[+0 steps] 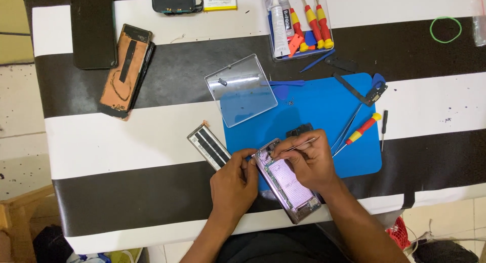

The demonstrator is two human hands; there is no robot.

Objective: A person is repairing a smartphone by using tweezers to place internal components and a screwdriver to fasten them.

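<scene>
1. The right hand (309,162) is closed around thin metal tweezers (296,145), and their tips point to the top end of the opened phone (288,182).
2. The left hand (235,184) is just left of it, with its fingers pressed together on the upper left edge of the phone.
3. The phone lies tilted under both hands, partly on the blue mat (324,111) of the striped tabletop (126,141).
4. A flat battery (209,147) lies just beyond the left hand; a red-and-yellow screwdriver (360,130) lies to the right of the right hand.
</scene>
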